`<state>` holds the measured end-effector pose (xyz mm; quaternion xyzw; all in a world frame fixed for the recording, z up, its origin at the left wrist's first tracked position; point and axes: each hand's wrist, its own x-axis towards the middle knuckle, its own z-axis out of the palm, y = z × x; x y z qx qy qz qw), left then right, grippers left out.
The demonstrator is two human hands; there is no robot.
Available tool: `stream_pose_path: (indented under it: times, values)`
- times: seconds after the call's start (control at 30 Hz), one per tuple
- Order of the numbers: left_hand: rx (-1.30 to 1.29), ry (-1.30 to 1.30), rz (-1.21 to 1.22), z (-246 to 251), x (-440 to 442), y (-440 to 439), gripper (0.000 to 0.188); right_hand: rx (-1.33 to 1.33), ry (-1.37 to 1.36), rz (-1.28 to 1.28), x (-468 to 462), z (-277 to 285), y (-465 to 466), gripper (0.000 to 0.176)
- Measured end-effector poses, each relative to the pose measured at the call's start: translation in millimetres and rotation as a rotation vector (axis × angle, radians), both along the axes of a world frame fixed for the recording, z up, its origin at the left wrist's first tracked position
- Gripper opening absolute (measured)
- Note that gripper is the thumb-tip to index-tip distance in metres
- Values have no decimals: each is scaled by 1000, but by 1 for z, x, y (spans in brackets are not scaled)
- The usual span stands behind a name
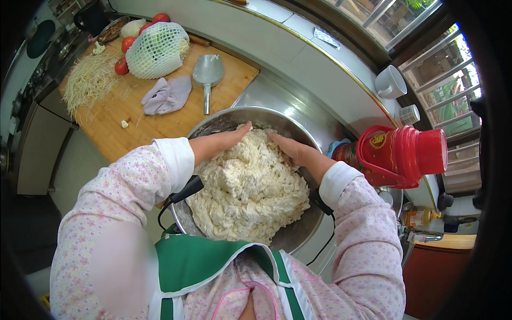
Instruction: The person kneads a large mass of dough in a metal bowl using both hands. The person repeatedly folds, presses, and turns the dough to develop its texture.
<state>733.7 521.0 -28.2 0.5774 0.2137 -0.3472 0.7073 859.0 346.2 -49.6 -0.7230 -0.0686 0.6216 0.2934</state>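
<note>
A large, rough mass of pale dough (pixel 248 188) fills much of a wide stainless steel bowl (pixel 298 236) in front of me. At the dough's far left edge rests my left hand (pixel 228 140), its fingers pointing away from me. My right hand (pixel 289 147) lies against the far right edge, its fingertips angled inward. The two hands are apart, with the top of the dough between them. Both palms and some fingers are partly hidden against the dough. Flour or dough residue coats the bowl's inner wall.
Beyond the bowl, a wooden board (pixel 160 126) holds a metal scoop (pixel 208 72), a crumpled cloth (pixel 167 95), shredded pale strands (pixel 90 82), tomatoes (pixel 121 66) and a net-wrapped vegetable (pixel 154 50). A red thermos flask (pixel 400 156) stands right of the bowl. White cups (pixel 391 82) sit on the window ledge.
</note>
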Motion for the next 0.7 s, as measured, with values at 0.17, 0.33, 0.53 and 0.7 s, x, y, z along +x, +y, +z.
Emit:
stream_pose_path:
  times: [0.17, 0.33, 0.53, 0.7]
  values:
    - [113, -93, 12, 2, 11, -2, 80, 57, 132, 74, -3, -2, 20, 67]
    - [153, -82, -78, 14, -5, -1, 74, 141, -21, 191, -30, 29, 11, 65]
    - [626, -657, -367, 64, -73, -13, 64, 103, -454, 440, -82, 98, -37, 67]
    - [874, -1016, -609, 79, -141, -32, 42, 272, -864, 727, -156, 113, -81, 49]
